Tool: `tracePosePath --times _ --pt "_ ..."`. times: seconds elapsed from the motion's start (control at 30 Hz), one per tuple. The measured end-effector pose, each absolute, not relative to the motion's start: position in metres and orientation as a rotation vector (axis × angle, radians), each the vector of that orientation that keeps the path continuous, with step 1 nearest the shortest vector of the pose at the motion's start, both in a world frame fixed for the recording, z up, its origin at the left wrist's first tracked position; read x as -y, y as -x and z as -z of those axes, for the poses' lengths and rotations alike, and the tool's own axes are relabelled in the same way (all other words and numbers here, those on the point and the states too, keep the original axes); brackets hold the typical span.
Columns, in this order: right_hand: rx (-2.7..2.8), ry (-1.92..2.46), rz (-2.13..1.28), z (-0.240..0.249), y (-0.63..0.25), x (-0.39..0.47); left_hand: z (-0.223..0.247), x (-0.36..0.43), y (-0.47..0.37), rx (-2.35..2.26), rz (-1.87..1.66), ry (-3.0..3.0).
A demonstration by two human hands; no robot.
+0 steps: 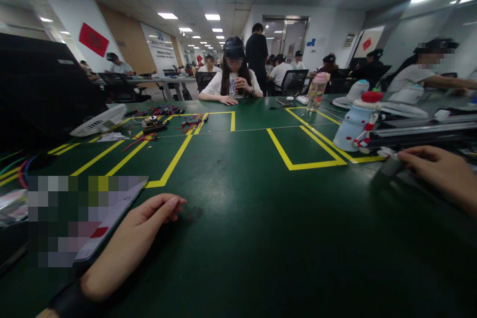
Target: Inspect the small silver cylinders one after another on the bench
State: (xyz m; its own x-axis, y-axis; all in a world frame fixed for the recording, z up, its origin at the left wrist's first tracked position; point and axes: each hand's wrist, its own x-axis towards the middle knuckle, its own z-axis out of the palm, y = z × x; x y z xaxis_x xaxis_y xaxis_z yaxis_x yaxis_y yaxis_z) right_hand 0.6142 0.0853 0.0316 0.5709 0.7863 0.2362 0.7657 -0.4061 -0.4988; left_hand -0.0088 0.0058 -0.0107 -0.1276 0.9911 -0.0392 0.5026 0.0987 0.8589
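Note:
My left hand (154, 213) rests at the left on the green table (238, 238), its fingers curled in and the thumb lying against them. Nothing shows in it. Beside that wrist lies a flat tablet-like device (115, 221), partly blurred out. At the right edge, my right hand (439, 171) has thumb and fingers pinched together on a small grey object (391, 165), whose kind I cannot make out. A crumpled white piece (386, 152) shows close to those fingertips. Just beyond stands a light blue bottle (350, 126) with a red top.
Yellow tape (316, 165) marks rectangles on the table. Wires and electronic parts (152, 121) lie at the far left, near a white fan (100, 121) and a black monitor (33, 89). A clear bottle (317, 93) stands at the back. A person (234, 74) sits opposite.

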Motion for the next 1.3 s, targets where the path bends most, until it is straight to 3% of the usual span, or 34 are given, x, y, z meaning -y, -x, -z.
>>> tracePosePath --times 0.87,1.03,1.13,1.3 --pt "1.503 2.308 0.216 -0.004 -0.626 -0.087 0.013 -0.006 0.013 -1.687 -0.942 -1.486" --pt "1.491 1.991 0.288 -0.017 -0.579 -0.076 0.008 0.0 0.005 -1.75 -0.945 -1.596" --pt "1.316 1.604 -0.188 -0.034 -0.505 -0.061 -0.004 0.012 -0.023 -1.766 -0.911 -1.88" --pt "1.045 1.065 -1.782 -0.039 -0.372 -0.028 -0.03 0.025 -0.094 -1.406 -0.901 -2.261"
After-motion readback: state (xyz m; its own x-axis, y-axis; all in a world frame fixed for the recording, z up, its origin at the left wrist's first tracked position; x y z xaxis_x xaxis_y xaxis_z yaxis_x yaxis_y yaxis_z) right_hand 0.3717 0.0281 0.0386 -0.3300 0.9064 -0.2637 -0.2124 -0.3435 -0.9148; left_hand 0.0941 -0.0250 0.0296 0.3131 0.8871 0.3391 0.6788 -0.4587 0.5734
